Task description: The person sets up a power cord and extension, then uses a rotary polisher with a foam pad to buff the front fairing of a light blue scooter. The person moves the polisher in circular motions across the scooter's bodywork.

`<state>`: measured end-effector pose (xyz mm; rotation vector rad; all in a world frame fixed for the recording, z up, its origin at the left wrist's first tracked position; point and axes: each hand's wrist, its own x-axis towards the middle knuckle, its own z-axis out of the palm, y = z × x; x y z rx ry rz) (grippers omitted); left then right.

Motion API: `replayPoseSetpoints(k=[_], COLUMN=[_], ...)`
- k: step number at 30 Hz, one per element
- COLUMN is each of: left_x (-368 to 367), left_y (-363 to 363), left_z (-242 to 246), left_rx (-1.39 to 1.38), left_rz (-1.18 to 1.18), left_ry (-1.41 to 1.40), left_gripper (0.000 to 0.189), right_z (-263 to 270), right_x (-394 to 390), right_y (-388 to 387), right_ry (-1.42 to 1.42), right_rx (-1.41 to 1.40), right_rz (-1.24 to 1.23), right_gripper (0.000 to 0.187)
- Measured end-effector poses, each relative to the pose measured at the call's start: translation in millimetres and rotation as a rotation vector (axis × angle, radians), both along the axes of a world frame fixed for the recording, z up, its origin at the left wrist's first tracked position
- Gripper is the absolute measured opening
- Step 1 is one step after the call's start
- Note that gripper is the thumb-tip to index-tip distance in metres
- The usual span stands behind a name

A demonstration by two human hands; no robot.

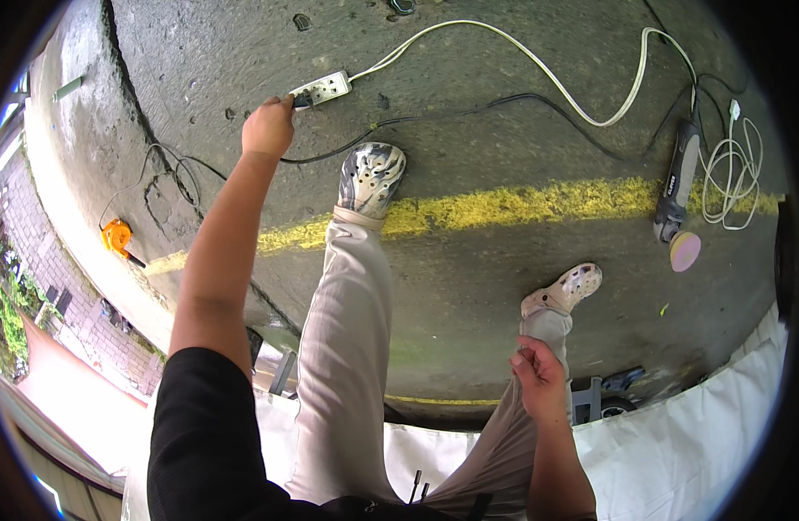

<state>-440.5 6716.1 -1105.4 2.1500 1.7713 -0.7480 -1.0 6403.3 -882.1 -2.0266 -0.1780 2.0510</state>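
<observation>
My left hand (268, 127) reaches down to a white power strip (331, 86) on the concrete floor. Its fingers close around a black plug (303, 99) at the strip's near end; whether the prongs are fully seated is hidden. My right hand (542, 378) hangs beside my right lower leg, fingers curled, with nothing visible in them. The strip's white cord (503, 39) loops away to the right. A black cable (464, 112) runs along the floor just below the strip.
A grey-and-black polisher (679, 166) with a round pad (686, 252) lies at right, near a coiled white cord (731, 176). At left sits an orange blower (117, 236). A yellow line (490, 207) crosses the floor. White sheeting (673, 449) hangs behind me.
</observation>
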Motion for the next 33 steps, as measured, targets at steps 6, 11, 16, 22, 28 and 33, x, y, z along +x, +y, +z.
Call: replayPoseSetpoints(k=[6, 11, 16, 22, 28, 33], left_x=[20, 23, 30, 54, 49, 90], left_y=[13, 26, 36, 37, 33, 43], left_z=[12, 16, 26, 18, -6, 4], left_rx=[-0.016, -0.083, -0.158, -0.199, -0.215, -0.313], left_rz=[-0.048, -0.079, 0.041, -0.025, -0.147, -0.261], left_ry=[0.038, 0.06, 0.06, 0.235, 0.213, 0.379], left_gripper=[0.03, 0.03, 0.032, 0.024, 0.02, 0.026], right_z=[1, 5, 11, 12, 11, 14], right_x=[2, 6, 9, 12, 10, 5], right_y=[-3, 2, 8, 12, 5, 8], right_ry=[0.034, 0.027, 0.03, 0.057, 0.015, -0.092], right_rx=[0.017, 0.009, 0.0, 0.011, 0.078, 0.148], right_rz=[-0.07, -0.117, -0.172, -0.205, -0.179, 0.151], right_gripper=[0.031, 0.03, 0.031, 0.031, 0.031, 0.037])
